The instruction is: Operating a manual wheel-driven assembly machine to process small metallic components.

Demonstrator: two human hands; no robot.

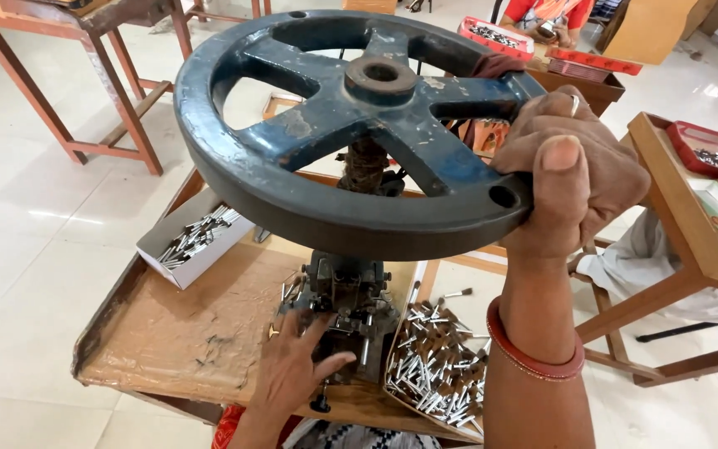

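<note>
1. The right hand (571,170), nearest the camera, grips the rim of the big blue handwheel (351,125) through a brown cloth (608,158).
2. The left hand (297,366), fingers spread and holding nothing that shows, rests at the base of the small metal press (346,303) near the desk's (184,333) front edge.
3. A tray of metal pieces (438,362) lies just right of the press; a white box (193,241) of them sits at the left rear.
4. Judging by both piles, plenty remains; I cannot tell whether a piece sits in the press.
</note>
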